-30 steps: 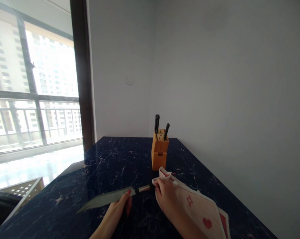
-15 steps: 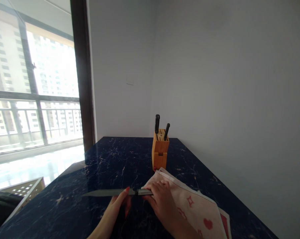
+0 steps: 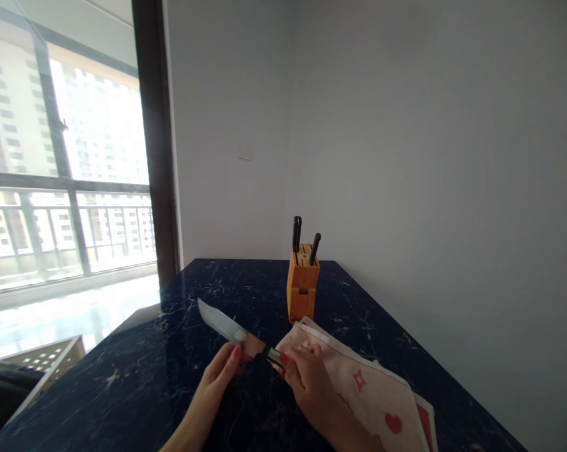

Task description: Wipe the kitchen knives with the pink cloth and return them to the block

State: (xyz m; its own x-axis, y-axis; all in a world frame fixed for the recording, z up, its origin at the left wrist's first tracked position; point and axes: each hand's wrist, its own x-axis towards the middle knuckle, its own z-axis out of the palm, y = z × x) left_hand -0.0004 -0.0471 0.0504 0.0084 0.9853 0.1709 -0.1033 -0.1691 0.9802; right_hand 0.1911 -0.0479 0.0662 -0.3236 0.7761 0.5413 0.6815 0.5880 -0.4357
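Observation:
A kitchen knife (image 3: 220, 323) is held over the table, its broad blade pointing away to the far left and its flat face catching light. My right hand (image 3: 309, 380) is closed around the knife's handle, beside the pink towel (image 3: 358, 389) with red hearts and stars. My left hand (image 3: 221, 370) pinches the lower part of the blade near the handle, thumb in front; its other fingers are partly hidden behind the blade. Beyond the towel stands a wooden knife block (image 3: 304, 282), with two black-handled knives upright in its slots.
The dark blue marbled table (image 3: 208, 282) runs back to a grey wall corner (image 3: 287, 157). A pale perforated basket (image 3: 52, 364) with dark cloth in it sits off the table's left side. Large glass windows (image 3: 95, 138) are at the left.
The knife's tip has swung away and upward, from level across to a slant. The blade has also turned to show its bright flat face. Both hands stay on the knife.

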